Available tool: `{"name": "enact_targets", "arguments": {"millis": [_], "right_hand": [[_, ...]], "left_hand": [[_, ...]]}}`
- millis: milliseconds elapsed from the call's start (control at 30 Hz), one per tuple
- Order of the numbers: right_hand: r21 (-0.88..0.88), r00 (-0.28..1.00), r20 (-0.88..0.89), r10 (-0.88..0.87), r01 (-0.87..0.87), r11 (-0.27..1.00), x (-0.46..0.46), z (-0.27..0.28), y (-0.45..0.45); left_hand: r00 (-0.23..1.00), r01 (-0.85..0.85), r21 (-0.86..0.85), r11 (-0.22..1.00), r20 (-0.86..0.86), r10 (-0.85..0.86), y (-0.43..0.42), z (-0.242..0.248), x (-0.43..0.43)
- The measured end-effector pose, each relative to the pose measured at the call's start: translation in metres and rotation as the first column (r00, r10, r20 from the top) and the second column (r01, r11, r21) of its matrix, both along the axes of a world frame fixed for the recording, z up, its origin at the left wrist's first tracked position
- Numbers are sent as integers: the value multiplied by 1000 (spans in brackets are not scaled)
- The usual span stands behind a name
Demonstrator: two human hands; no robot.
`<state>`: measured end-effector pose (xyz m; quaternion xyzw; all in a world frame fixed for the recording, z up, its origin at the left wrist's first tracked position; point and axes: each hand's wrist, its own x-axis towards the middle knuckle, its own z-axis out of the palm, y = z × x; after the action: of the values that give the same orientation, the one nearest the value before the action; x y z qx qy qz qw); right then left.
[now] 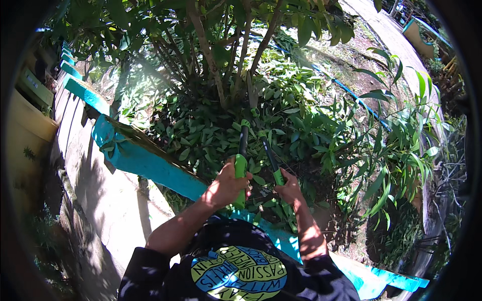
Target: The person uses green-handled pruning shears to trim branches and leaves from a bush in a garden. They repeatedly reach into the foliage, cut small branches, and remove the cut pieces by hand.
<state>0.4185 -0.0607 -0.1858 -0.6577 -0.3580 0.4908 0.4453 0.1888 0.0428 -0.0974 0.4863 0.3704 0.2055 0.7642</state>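
Note:
My left hand is wrapped around one green grip of a pair of long-handled garden shears. On the other green grip is my right hand. Both handles have black shafts and stand a little apart. They run forward to a green pivot area, partly hidden among leaves. Beyond it the grey blades point away from me, beside the thin upright stems of a leafy shrub. Whether the blades touch a stem I cannot tell. Cut leafy twigs lie heaped around the shrub's base.
A low turquoise concrete border crosses in front of me from left to lower right. On the left runs a sunlit paved path. Long-leaved branches spread at right. A blue hose or pipe lies along the ground behind.

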Motion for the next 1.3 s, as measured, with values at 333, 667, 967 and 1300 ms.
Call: {"name": "enact_targets", "arguments": {"millis": [333, 667, 967, 1300], "right_hand": [[237, 817, -566, 108, 35, 971, -56, -99, 111], [209, 802, -577, 158, -43, 977, -7, -74, 158], [172, 981, -181, 76, -45, 984, -1, -79, 121], [57, 992, 123, -8, 1, 998, -63, -40, 18]], "left_hand": [[970, -231, 33, 973, -74, 232, 67, 62, 96], [944, -224, 111, 968, -223, 244, 111, 86, 149], [962, -54, 405, 913, -225, 157, 40, -31, 129], [985, 77, 229, 970, -171, -38, -28, -28, -24]]}}
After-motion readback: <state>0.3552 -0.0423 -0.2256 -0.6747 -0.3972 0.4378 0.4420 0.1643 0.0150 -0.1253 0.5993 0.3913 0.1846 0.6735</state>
